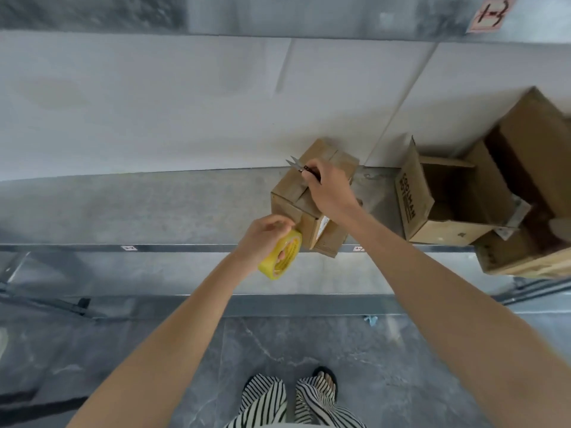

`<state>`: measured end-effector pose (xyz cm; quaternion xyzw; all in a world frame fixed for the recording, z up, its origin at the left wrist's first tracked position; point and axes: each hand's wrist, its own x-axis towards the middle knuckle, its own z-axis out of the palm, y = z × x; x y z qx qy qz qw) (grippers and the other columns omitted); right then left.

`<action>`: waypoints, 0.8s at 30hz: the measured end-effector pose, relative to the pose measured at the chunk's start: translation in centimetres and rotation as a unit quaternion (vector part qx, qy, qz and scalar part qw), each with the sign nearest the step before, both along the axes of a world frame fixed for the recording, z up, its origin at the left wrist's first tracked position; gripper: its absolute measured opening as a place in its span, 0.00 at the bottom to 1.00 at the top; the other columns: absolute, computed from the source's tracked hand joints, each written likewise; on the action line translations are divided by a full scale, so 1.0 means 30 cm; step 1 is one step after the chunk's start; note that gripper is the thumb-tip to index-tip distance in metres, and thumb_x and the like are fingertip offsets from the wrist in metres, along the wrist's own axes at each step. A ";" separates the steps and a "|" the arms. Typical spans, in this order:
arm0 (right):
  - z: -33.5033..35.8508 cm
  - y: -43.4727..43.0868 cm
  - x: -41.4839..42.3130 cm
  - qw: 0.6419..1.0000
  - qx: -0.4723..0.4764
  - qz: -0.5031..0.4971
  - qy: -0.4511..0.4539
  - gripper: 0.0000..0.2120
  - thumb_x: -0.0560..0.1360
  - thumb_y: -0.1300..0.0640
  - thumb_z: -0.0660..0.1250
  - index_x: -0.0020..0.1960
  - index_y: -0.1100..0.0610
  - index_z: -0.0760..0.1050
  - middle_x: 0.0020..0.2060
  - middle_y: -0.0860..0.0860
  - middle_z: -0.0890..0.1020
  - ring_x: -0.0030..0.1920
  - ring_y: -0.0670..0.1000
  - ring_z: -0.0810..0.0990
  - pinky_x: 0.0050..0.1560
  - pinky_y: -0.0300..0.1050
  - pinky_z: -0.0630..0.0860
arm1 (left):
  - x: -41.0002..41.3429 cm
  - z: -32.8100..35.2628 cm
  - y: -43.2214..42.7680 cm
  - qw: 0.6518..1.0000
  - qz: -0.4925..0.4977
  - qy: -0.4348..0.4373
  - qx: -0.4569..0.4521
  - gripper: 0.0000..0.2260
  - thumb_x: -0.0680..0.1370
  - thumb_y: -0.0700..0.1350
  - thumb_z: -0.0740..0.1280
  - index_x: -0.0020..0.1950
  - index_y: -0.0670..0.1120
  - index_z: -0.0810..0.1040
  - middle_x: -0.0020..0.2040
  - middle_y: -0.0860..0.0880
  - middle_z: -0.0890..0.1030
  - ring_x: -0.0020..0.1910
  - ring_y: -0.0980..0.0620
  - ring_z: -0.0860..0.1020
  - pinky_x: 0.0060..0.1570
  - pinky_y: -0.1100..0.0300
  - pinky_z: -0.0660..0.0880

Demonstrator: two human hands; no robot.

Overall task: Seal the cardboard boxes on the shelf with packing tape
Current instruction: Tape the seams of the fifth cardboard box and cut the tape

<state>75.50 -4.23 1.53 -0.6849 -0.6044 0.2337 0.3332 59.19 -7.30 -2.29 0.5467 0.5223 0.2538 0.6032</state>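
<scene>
- Standing at a grey metal shelf (154,208), a person reaches both bare arms out over its front edge.
- The left hand (262,239) grips a yellow tape roll (281,254), fingers curled through and around the ring.
- The roll sits tilted, its upper edge touching the near face of a small closed box (289,188).
- That box stands on the shelf near the front lip, turned at an angle, with one corner reaching out over the lip.
- Its top flaps are folded down and meet along a seam running away from the person.
- The right hand (330,189) rests on top of the box over that seam and holds a pair of small snips (298,166), fingers wrapped round the dark handle.
- The snips' blades stand slightly apart and point away, past the far left edge of the box.
- Just to the right, apart from the closed one, stands an open box (445,199) with flaps up and dark print on its left flap.
- A big box (525,143), also open, leans at the far right, touching the open one.
- A pale wall (185,103) backs the shelf.
- Below, striped trousers (265,400) show above the grey floor (401,366).
</scene>
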 end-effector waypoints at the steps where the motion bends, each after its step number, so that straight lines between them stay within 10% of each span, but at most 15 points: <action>1: 0.007 0.001 -0.002 1.000 -0.004 -0.005 -0.004 0.09 0.80 0.55 0.59 0.55 0.58 0.75 0.45 0.52 0.80 0.44 0.51 0.76 0.40 0.44 0.69 | 0.004 -0.007 -0.004 1.000 0.008 -0.005 0.005 0.08 0.79 0.44 0.66 0.42 0.52 0.81 0.34 0.45 0.78 0.27 0.47 0.74 0.32 0.58 0.73; 17: -0.011 -0.362 -0.086 0.992 -0.017 -0.115 0.053 0.02 0.76 0.54 0.66 0.47 0.52 0.75 0.36 0.43 0.77 0.36 0.40 0.74 0.37 0.31 0.70 | 0.007 -0.025 -0.038 0.993 0.027 -0.094 -0.067 0.07 0.75 0.38 0.66 0.40 0.48 0.80 0.24 0.48 0.75 0.18 0.51 0.71 0.25 0.65 0.69; 24: -0.072 -0.427 -0.103 0.985 -0.040 -0.154 0.071 0.02 0.74 0.54 0.68 0.43 0.52 0.78 0.35 0.44 0.80 0.34 0.39 0.75 0.33 0.28 0.69 | 0.004 -0.016 -0.051 0.990 0.014 -0.120 -0.067 0.10 0.76 0.35 0.63 0.39 0.46 0.79 0.36 0.45 0.77 0.26 0.51 0.75 0.29 0.64 0.72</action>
